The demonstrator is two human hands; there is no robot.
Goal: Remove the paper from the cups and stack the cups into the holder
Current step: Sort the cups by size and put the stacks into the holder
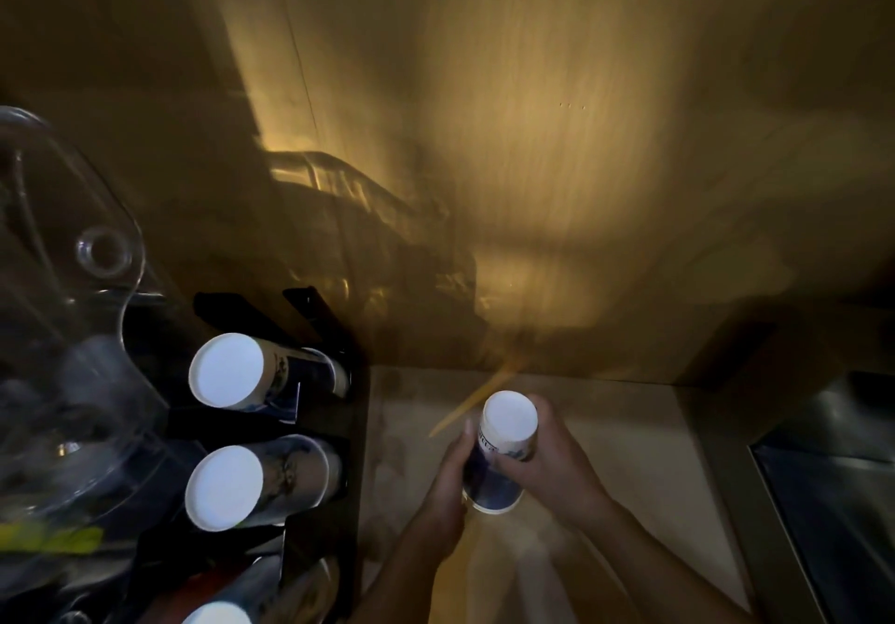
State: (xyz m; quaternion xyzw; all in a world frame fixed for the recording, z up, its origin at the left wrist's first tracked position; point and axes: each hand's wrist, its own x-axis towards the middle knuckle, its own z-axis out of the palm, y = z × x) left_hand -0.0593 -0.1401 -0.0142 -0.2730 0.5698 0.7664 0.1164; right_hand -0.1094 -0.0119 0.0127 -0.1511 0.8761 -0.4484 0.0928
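Hands grip a cup stack [501,454] upside down above a dim counter [624,434]: the left hand [448,483] wraps fingers around its lower side, the right hand [552,463] clasps its upper part. Two more stacks [227,369] [225,485] lie in the black holder [334,430] well to the left, beside clear glassware [72,284].

Cup [503,454] print — blurred, unreadable
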